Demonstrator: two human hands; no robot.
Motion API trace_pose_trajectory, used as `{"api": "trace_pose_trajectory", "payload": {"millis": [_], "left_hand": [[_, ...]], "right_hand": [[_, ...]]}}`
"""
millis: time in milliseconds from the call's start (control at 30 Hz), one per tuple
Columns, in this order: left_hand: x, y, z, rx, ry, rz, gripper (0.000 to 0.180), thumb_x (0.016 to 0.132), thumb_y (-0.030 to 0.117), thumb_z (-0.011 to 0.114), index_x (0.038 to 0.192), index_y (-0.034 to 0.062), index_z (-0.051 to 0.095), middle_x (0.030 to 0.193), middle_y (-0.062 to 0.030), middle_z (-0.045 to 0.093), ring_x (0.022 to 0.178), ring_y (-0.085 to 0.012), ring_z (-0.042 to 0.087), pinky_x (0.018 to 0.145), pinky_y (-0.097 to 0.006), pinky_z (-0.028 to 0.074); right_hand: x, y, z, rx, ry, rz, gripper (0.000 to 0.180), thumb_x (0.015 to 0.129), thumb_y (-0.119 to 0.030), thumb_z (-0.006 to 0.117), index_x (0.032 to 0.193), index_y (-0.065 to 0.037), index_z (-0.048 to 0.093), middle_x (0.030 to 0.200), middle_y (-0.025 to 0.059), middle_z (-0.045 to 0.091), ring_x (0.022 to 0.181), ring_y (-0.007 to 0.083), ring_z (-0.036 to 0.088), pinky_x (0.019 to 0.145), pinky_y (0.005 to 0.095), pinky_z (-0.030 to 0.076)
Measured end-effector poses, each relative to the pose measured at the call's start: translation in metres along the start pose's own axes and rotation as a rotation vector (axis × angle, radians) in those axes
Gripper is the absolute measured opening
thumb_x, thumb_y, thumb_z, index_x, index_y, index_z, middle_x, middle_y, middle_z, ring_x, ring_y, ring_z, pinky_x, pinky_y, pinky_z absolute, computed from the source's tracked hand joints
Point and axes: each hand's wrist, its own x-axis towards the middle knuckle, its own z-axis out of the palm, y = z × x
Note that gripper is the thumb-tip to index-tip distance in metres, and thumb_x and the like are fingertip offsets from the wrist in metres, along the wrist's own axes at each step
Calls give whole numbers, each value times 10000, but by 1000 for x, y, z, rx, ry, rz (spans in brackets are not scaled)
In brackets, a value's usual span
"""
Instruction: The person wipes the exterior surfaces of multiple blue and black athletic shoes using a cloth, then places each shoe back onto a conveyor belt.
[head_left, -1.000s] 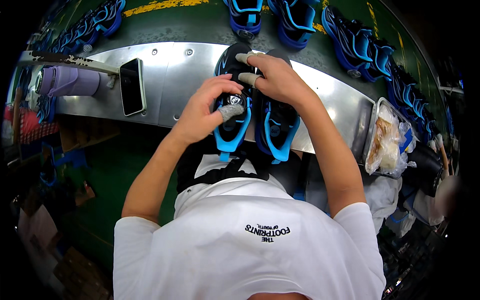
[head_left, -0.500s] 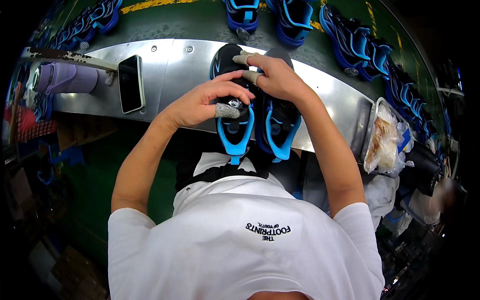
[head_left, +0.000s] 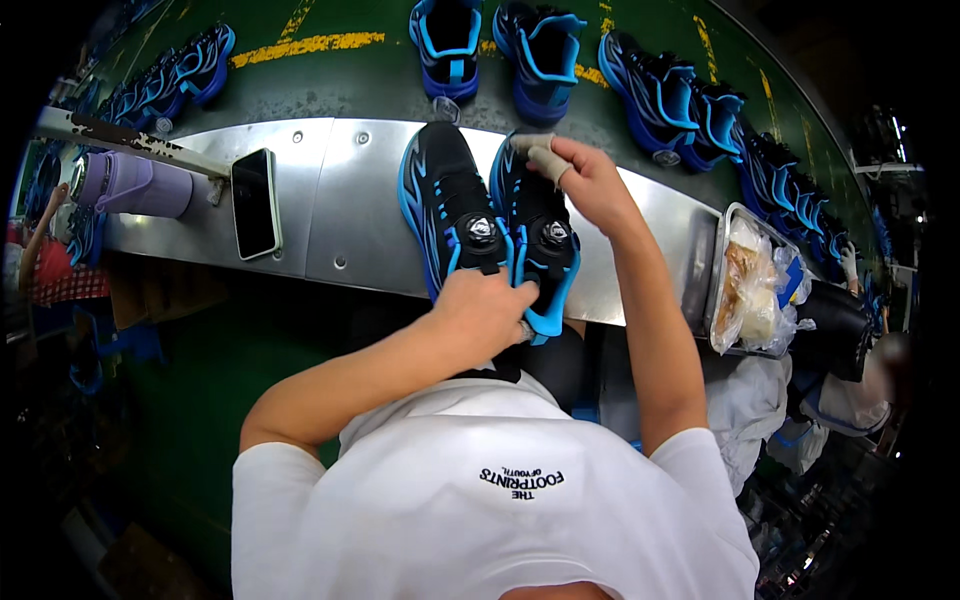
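Note:
Two black and blue sneakers stand side by side with their toes pointing away from me, each with a round dial on its tongue. My left hand (head_left: 484,315) is closed around the heel opening of the left sneaker (head_left: 447,190), its thumb reaching toward the neighbouring shoe. At the toe of the right sneaker (head_left: 530,205), the fingers of my right hand (head_left: 585,180) are closed on its front end. Beige covers wrap some of those fingertips. My left hand hides the left shoe's heel, and its own fingertips are mostly out of sight.
A metal ledge (head_left: 365,215) runs beneath the shoes, with a phone (head_left: 256,203) and a lilac tumbler (head_left: 148,186) to the left. On the right sits a tray (head_left: 722,270) of plastic-bagged items. More sneakers (head_left: 650,100) line the green surface (head_left: 330,85) beyond.
My left hand has left the left shoe's dial area for its heel. My right hand has shifted from between the toes to the right shoe's toe. The sneakers are tilted differently, showing more of their uppers.

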Motion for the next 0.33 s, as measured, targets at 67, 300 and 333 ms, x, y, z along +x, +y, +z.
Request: {"api": "trace_pose_trajectory", "payload": {"millis": [67, 300, 333], "left_hand": [[-12, -21, -26, -153, 79, -42, 357, 717, 279, 746, 1022, 118, 656, 823, -135, 625, 768, -349, 653, 693, -422, 529], [-36, -94, -165, -283, 206, -435, 323, 797, 294, 806, 927, 10, 726, 736, -64, 693, 684, -85, 585, 645, -282, 484], [-37, -94, -170, -270, 220, -438, 323, 797, 294, 806, 927, 10, 726, 736, -64, 693, 684, -85, 585, 645, -282, 484]], "right_hand": [[-5, 2, -7, 13, 28, -43, 309, 993, -199, 567, 1237, -33, 657, 1086, 12, 680, 981, 108, 603, 887, 266, 474], [-11, 24, -59, -18, 201, 66, 295, 977, -202, 583, 1219, -60, 675, 1057, 33, 683, 953, 121, 602, 869, 253, 465], [-10, 22, -59, -9, 206, 71, 298, 980, -205, 577, 1228, -71, 674, 1080, 43, 688, 996, 130, 612, 906, 253, 462]]}}
